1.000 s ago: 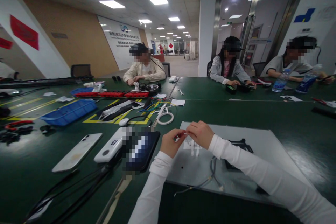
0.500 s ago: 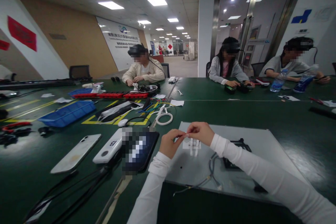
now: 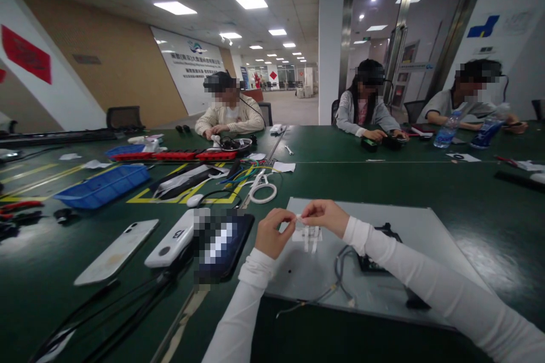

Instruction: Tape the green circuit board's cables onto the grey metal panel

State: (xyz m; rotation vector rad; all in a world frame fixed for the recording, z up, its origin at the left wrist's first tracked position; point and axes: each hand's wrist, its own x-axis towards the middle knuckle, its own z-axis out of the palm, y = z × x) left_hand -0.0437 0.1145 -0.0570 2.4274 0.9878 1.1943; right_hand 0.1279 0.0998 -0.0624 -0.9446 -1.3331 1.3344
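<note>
My left hand and my right hand meet fingertip to fingertip above a grey metal plate on the green table. Both pinch a tiny pale piece between thumb and forefinger; it is too small to name. Just below them a small clear plastic bag lies on the plate. A black part with grey wires rests on the plate near my right forearm.
To the left lie a dark phone, a white power bank and a white phone. A blue tray, red strips, coloured cables and a white cord coil sit further back. Three people work across the table.
My hands stay pinched together and have hardly moved. The view has shifted slightly to the right, so everything sits a little further left in the frame.
</note>
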